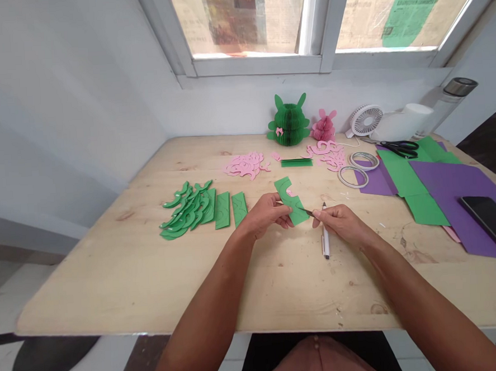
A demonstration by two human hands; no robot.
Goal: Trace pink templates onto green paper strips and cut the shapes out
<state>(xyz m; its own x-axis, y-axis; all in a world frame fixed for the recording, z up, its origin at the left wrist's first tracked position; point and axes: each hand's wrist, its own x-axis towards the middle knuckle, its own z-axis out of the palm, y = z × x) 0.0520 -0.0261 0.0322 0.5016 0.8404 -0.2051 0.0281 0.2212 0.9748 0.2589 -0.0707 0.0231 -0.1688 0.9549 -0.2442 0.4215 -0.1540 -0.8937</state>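
Observation:
My left hand [270, 213] pinches a folded green paper piece [290, 202] that has a curved notch cut in its upper side. My right hand [338, 220] grips a small dark-tipped cutting tool [306, 211], most of it hidden by the fingers, with its tip at the paper's right edge. Beneath the right fingers lies a white pen [326, 242]. Left of the hands are green rectangles with drawn curves [222, 210] and a pile of cut green shapes [186, 211]. Behind lies a folded green strip [296, 163].
Pink cutouts [246, 164] lie behind the hands. Along the wall stand a green paper figure [290, 124], a pink one [323, 127] and a fan [365, 120]. Tape rolls [353, 177], black-handled scissors [401, 148], purple sheets [462, 195] and a phone [494, 223] are at right.

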